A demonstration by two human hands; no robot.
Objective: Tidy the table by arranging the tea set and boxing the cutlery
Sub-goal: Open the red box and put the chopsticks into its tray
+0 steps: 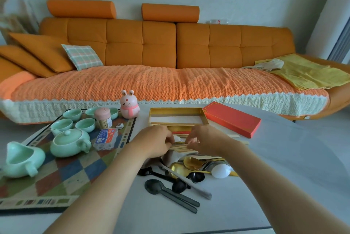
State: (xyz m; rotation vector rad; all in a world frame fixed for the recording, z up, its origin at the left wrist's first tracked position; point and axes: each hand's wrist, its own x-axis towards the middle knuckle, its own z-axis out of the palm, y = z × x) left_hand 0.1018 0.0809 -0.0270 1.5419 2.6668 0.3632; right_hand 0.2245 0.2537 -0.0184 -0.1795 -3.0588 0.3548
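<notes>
Slippage is the worry: the left hand (157, 141) and right hand (203, 138), fingers curled, seemingly both pinch the chopsticks (182, 147) just in front of the open gold box (176, 110), where uneven sticks could splay and catch its near rim.

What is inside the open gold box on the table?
The gold box holds a white panel and a pale wooden stick near its front. The left hand and right hand, gripping chopsticks, cover the front edge, so anything there is hidden.

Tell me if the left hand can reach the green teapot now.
Likely yes: the teapot stands uncovered left of the left hand, only a plastic box between, but its fingers hold chopsticks.
</notes>
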